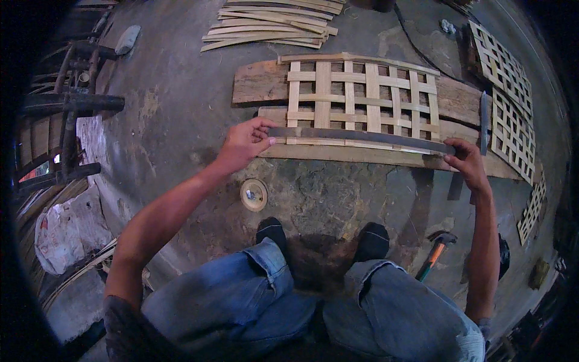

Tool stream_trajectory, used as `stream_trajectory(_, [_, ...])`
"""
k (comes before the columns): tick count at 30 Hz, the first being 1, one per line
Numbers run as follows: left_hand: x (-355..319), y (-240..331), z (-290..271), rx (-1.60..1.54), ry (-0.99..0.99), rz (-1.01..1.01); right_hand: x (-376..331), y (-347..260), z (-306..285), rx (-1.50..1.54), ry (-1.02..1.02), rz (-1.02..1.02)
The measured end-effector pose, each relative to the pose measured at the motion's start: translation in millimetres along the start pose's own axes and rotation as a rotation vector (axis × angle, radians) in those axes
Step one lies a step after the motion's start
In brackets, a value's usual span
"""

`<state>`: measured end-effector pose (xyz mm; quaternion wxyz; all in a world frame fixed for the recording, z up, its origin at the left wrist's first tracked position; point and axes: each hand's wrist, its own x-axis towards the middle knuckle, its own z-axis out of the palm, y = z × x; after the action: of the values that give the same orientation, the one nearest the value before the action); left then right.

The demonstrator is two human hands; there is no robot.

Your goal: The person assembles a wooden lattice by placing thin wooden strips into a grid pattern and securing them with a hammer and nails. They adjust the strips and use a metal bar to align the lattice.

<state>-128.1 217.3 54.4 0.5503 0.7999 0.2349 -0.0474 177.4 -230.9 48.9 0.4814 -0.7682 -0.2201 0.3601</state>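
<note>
A dark bamboo strip (362,135) stretches between my two hands along the near edge of a woven bamboo lattice panel (323,90). My left hand (244,143) pinches the strip's left end. At the other end, my right hand (465,160) grips it between thumb and fingers. The panel, an open grid of pale crossing strips, lies on wooden planks (259,81). Whether the dark strip touches the panel or is held just above it, I cannot tell.
Loose bamboo strips (271,27) lie piled beyond the planks. Finished-looking lattice panels (512,120) rest at the right, near a flat blade-like tool (484,123). A hammer (435,253) lies by my right knee. A small round dish (254,195) sits before my left foot.
</note>
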Motion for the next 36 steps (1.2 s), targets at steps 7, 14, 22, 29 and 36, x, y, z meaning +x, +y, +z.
stream_trajectory(7, [4.4, 12.9, 3.2, 0.275, 0.002, 0.173, 2.6, 6.0, -0.7, -0.177, 0.038, -0.035])
stream_trajectory(14, [5.6, 4.1, -1.4, 0.409, -0.048, 0.311, 5.1, -2.4, 7.7, -0.388, 0.028, -0.072])
stream_trajectory(22, [50.1, 0.3, -5.4, 0.274, 0.219, 0.123, 1.5, 17.5, 2.5, -0.237, 0.192, 0.007])
stream_trajectory(29, [99.3, -4.4, -13.6, 0.116, 0.127, -0.04, 14.7, 14.9, -2.9, -0.24, 0.292, 0.062])
stream_trajectory(36, [104.3, 0.2, -7.3, 0.153, 0.026, -0.119, 51.0, 4.9, -9.9, -0.25, 0.244, 0.029])
